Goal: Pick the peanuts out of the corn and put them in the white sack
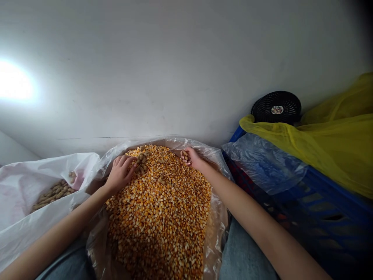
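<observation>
Denim-covered thighs (244, 252) lay nearest, with bare forearms (250, 210) reaching over a clear plastic sack (217, 217) heaped with dried corn kernels (157, 221). Right hand (190, 157) was curled nearly shut, its fingers (186, 155) pinching a few in-shell peanuts (185, 154) against the palm, a snug hold that let no pods slip back among the kernels. Left hand (119, 175) was loosely cupped, fingers slightly spread on the corn, just beside more peanuts (142, 162) lying on top of the heap. Further peanuts (54, 193) lay in a white bag (20, 202) to the left, within easy reach. A blue crate (326, 206) stood to the right, under a yellow plastic bag (320, 144).
</observation>
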`<state>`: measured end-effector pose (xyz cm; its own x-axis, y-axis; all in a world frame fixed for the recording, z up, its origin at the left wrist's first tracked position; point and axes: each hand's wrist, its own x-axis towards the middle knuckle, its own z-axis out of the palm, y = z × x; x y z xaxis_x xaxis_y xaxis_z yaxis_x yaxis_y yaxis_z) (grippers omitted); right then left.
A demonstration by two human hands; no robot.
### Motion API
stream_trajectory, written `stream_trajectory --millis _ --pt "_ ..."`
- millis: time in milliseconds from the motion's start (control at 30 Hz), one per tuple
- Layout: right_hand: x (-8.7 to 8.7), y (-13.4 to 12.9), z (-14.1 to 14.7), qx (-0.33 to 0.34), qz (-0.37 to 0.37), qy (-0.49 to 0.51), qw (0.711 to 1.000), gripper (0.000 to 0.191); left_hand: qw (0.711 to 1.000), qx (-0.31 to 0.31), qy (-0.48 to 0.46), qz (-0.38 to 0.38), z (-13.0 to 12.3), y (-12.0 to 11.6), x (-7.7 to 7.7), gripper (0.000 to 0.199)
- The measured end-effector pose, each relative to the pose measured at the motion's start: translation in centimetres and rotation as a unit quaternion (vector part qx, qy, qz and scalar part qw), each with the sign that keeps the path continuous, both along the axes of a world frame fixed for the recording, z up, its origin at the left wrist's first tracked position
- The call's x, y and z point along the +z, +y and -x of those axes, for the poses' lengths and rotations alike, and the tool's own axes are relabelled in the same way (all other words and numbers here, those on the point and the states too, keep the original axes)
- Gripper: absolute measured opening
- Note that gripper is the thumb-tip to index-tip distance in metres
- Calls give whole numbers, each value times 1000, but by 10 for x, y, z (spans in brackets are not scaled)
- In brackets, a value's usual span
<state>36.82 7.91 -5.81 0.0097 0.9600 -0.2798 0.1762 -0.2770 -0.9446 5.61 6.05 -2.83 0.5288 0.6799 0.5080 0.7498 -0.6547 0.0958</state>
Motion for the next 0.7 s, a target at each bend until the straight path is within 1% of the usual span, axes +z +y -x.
stream_trajectory --millis 33,67,133,200,267,300,333,433,500,600,700 --pt "1 0 0 5 -6 0 1000 34 1000 0 1 -1 0 0 0 24" --pt "0 0 0 10 -16 -32 999 37 1000 -1 2 -3 -1 -1 0 24" --pt "-4 -1 0 16 -35 -139 990 40 1000 -3 2 -4 -1 -1 0 24" --pt "-11 -3 -1 21 -45 -261 964 33 1000 -4 -1 -2 -1 -1 0 23" --pt "-18 -5 -1 25 -43 -329 943 18 1000 -2 -2 2 -2 0 -1 23" --pt "-21 -6 -1 28 -41 -345 937 12 1000 -1 -1 4 -2 0 -1 23" --pt "-24 -6 -1 33 -39 -363 930 13 1000 0 0 5 -2 0 -1 23" --pt "-29 -8 1 43 -32 -402 914 27 1000 0 3 6 -1 1 -1 23" --pt "-32 -8 2 41 -22 -415 909 26 1000 -2 5 5 -1 0 -1 23" --pt "-38 -9 6 27 -9 -414 910 18 1000 -4 6 4 -1 0 -1 23" --pt "-42 -9 10 -4 -4 -384 923 17 1000 -6 5 3 -1 -1 0 23"
